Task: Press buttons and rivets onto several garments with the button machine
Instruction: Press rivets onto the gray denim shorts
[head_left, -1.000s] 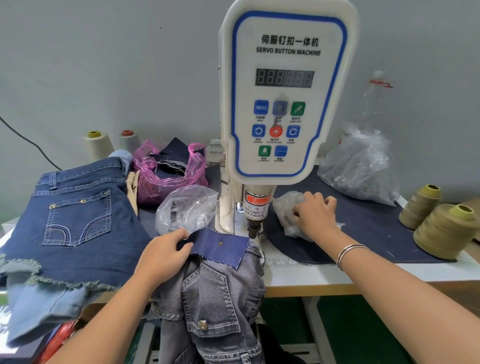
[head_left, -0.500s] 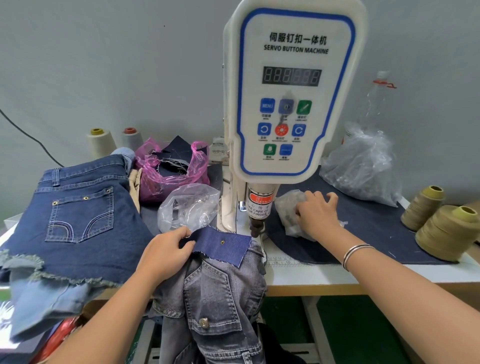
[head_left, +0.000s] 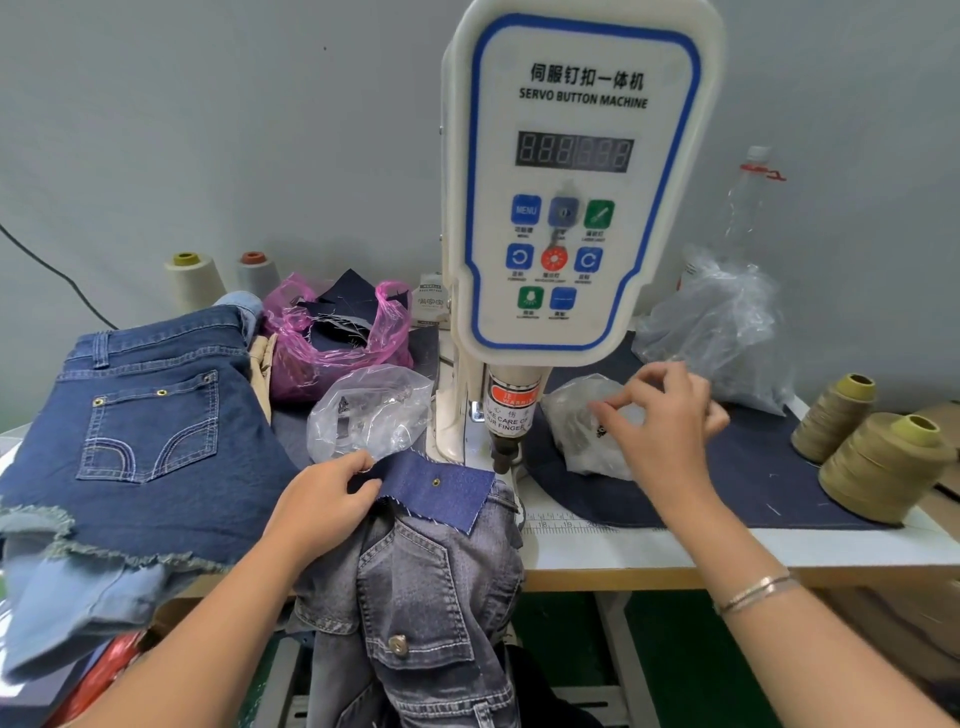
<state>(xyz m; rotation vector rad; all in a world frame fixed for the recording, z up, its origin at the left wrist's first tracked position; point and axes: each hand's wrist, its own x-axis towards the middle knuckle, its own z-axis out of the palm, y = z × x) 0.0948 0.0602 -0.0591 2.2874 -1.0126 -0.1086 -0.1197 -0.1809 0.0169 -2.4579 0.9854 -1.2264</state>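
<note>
**Right hand lifts from the parts bag with fingers pinched**

Since the earlier frames, the right hand (head_left: 662, 415) has risen off the small clear bag (head_left: 587, 426) it was rummaging in; its thumb and forefinger are now pinched together above the bag, and whether a button or rivet sits between them is too small to tell. Nothing else on the table has shifted.

On the left, the left hand (head_left: 322, 499) pinches the near-left edge of a dark blue denim scrap (head_left: 441, 486), which lies over a grey denim jacket (head_left: 431, 582) just in front of the machine's punch (head_left: 506, 452). One rivet already shows in the scrap.

By the look of it, the step in hand is fetching the next fastener. The next move would call for seating that piece at the punch, then sliding the scrap under it with the fingers kept clear of the head, as the warning label urges.

Counted from left to right: one pair of blue denim shorts (head_left: 140, 426), with three rivets along the pocket; two pale thread cones (head_left: 195, 280) at the far left; one pink bag (head_left: 337, 338) of cloth pieces; one clear bag (head_left: 371, 410) beside the machine; one button machine (head_left: 576, 182); the small parts bag; one big crumpled clear bag (head_left: 717, 338) with one plastic bottle (head_left: 748, 208) behind it; two olive thread spools (head_left: 883, 462) at the right.
</note>
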